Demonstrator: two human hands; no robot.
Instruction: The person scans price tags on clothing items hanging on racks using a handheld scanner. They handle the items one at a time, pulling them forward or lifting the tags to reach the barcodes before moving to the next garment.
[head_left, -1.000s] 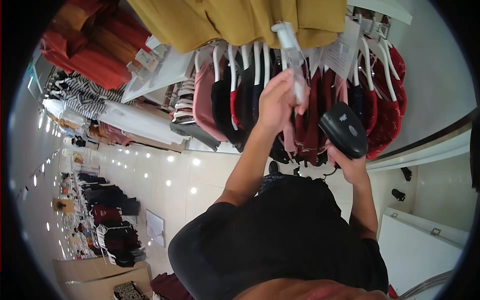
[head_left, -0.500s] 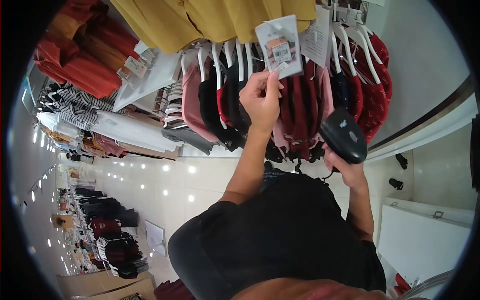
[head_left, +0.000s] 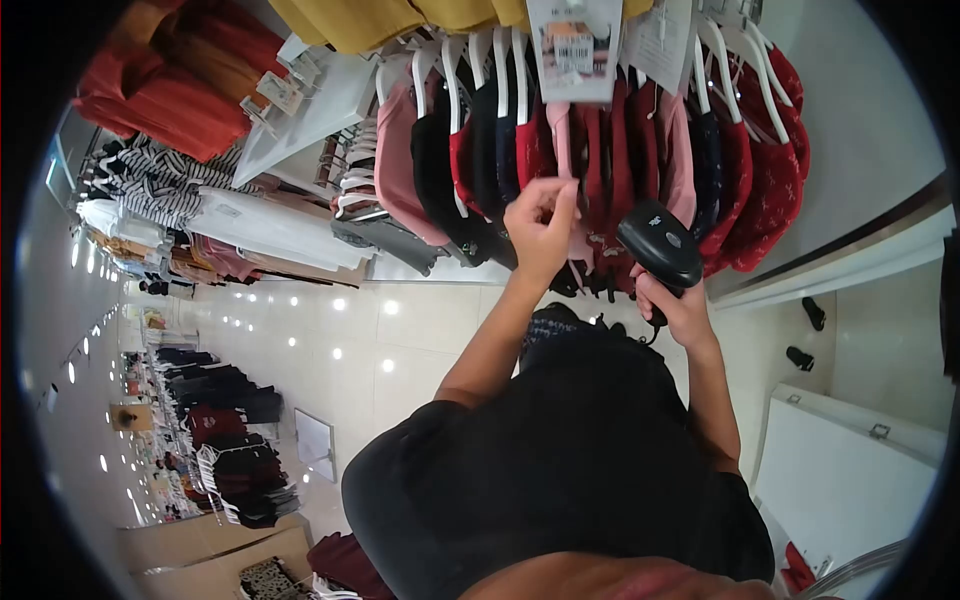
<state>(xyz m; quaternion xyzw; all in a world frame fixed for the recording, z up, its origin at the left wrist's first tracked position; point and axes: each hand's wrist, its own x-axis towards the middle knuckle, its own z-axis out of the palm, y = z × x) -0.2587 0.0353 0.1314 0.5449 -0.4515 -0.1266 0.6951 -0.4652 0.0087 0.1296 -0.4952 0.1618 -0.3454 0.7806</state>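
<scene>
In my right hand point(head_left: 677, 310) is a black barcode scanner point(head_left: 660, 245), held by its handle with a cord hanging below. My left hand point(head_left: 543, 228) is raised in front of the hanging clothes, fingers curled in and thumb against them, with nothing visible in it. Just above it, apart from the fingertips, hangs a white price tag point(head_left: 574, 85) with a barcode and a small picture. A yellow garment point(head_left: 400, 20) hangs at the top, beside the tag.
Dark red tops point(head_left: 620, 150) and a pink garment point(head_left: 398, 170) hang on white hangers below a shelf point(head_left: 305, 130). Orange-red clothes point(head_left: 165, 95) lie at the left. A white panel point(head_left: 850, 470) stands at right. Another rack point(head_left: 225, 400) stands across the tiled floor.
My left hand has let go of the price tag and dropped below it. The scanner has tilted and shifted slightly left and up. The view has moved lower.
</scene>
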